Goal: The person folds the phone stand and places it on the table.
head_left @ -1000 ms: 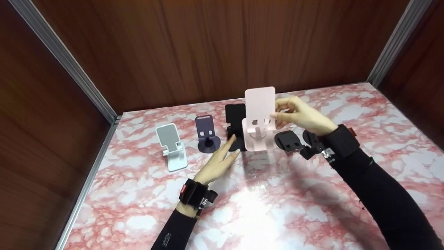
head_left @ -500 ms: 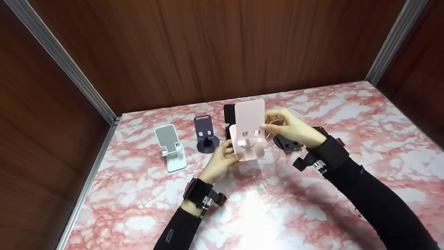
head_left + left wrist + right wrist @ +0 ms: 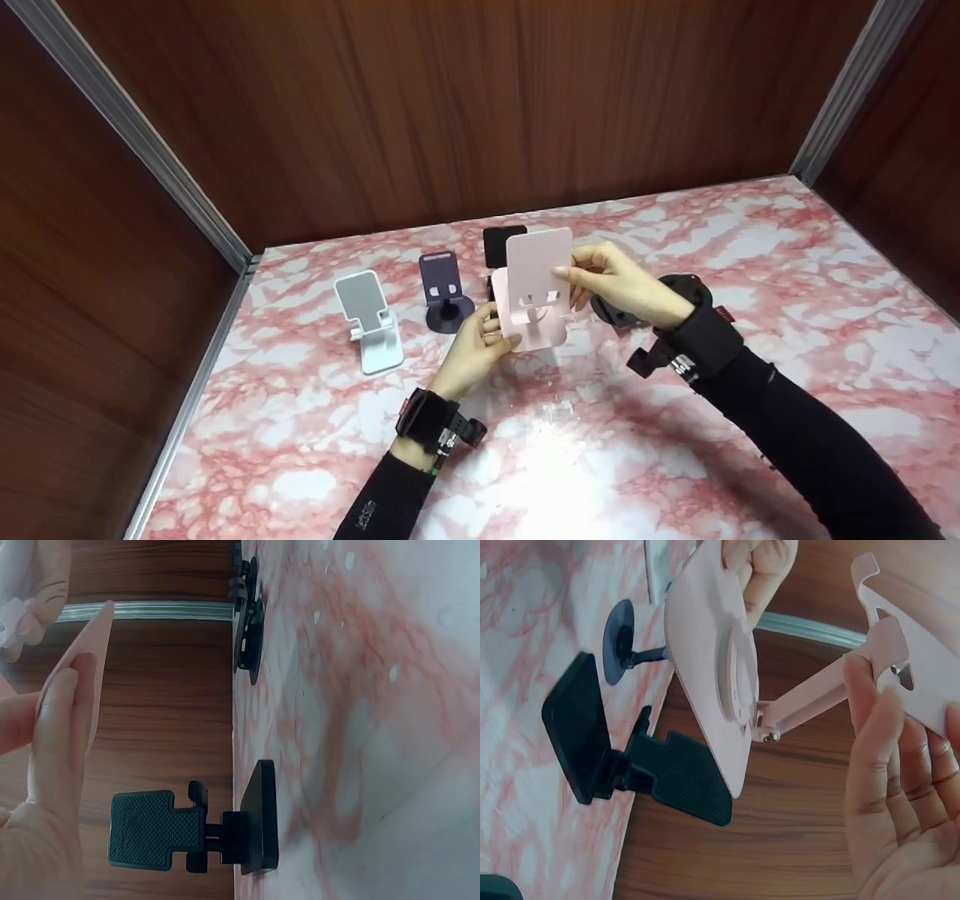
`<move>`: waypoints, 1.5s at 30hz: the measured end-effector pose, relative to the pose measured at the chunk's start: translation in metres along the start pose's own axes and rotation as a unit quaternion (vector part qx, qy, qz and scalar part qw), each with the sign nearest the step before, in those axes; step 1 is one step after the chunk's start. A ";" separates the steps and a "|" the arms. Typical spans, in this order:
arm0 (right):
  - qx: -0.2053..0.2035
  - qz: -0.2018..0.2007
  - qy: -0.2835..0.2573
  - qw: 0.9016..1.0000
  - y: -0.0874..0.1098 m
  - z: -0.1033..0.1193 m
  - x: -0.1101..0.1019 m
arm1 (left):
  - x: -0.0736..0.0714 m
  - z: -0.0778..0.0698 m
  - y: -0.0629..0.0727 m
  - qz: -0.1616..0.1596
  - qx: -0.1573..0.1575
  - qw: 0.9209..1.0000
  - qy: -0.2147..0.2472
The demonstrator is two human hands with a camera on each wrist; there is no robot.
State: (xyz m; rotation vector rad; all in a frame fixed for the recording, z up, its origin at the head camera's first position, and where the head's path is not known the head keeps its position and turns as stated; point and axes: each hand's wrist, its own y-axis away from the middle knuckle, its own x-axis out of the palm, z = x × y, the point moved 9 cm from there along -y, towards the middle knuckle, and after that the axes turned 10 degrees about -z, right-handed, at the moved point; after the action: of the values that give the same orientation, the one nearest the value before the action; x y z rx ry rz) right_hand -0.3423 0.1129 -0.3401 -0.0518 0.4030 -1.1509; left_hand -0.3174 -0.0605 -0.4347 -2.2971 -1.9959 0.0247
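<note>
Both hands hold a pale pink phone stand in the air above the table. My left hand pinches the lower left edge of its base plate, thumb in front and fingers behind. My right hand grips the right side of the upper plate, the thumb lying on its face. In the right wrist view the hinged arm slants out from the round pivot on the base, and the right fingers curl near the lip. Behind it stands a black phone stand, partly hidden in the head view.
To the left stand a white-and-grey phone stand and a dark purple one with a round base. A folded dark stand lies partly hidden behind the right hand. Wood panels wall in the pink marbled table.
The left hand, earlier open beside the black stand, has taken hold of the pink stand's base. The pink stand has come lower and slightly left, its upper plate dropping a little more.
</note>
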 end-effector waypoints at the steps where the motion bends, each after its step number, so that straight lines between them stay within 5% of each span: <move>1: -0.003 -0.001 0.001 1.000 0.000 0.000 0.000 | -0.001 -0.001 0.000 0.002 0.005 1.000 -0.005; 5: -0.006 0.008 -0.018 1.000 0.001 -0.001 0.002 | -0.008 0.002 -0.007 0.009 0.046 0.999 -0.028; 6: -0.004 0.013 -0.030 0.999 0.001 -0.002 0.004 | -0.014 0.017 -0.017 0.008 0.064 0.997 -0.034; 10: 0.016 0.027 -0.071 0.997 0.003 -0.007 0.007 | -0.020 0.012 -0.019 0.004 0.111 0.992 -0.060; 12: 0.028 0.029 -0.079 0.996 0.003 -0.009 0.008 | -0.025 0.025 -0.027 0.001 0.128 0.989 -0.074; 13: 0.033 0.030 -0.080 0.996 0.004 -0.009 0.009 | -0.021 0.008 -0.018 0.001 0.128 0.989 -0.077; 17: 0.044 0.040 -0.084 0.995 0.004 -0.012 0.011 | -0.022 0.005 -0.017 -0.010 0.146 0.985 -0.095; 18: 0.045 0.042 -0.084 0.995 0.004 -0.013 0.011 | -0.017 -0.014 -0.007 -0.014 0.144 0.984 -0.101; 20: 0.048 0.047 -0.086 0.994 0.005 -0.014 0.012 | -0.016 -0.023 -0.003 -0.029 0.144 0.982 -0.116; 25: 0.058 0.058 -0.100 0.992 0.006 -0.017 0.016 | -0.017 -0.031 -0.002 -0.053 0.163 0.975 -0.140; 32: 0.079 0.066 -0.106 0.989 0.008 -0.021 0.021 | -0.023 -0.024 -0.006 -0.046 0.208 0.967 -0.137; 39: 0.076 0.078 -0.113 0.988 0.008 -0.022 0.025 | -0.020 -0.035 -0.001 -0.052 0.226 0.962 -0.145; 45: 0.081 0.091 -0.115 0.986 0.009 -0.026 0.027 | -0.033 -0.004 -0.020 -0.057 0.277 0.948 -0.148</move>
State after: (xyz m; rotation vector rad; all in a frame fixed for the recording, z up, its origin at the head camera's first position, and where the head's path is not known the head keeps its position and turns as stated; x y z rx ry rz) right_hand -0.3343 0.0964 -0.3743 -0.0060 0.1062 -0.9801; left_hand -0.3414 -0.0903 -0.4306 -1.8930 -1.9115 0.8523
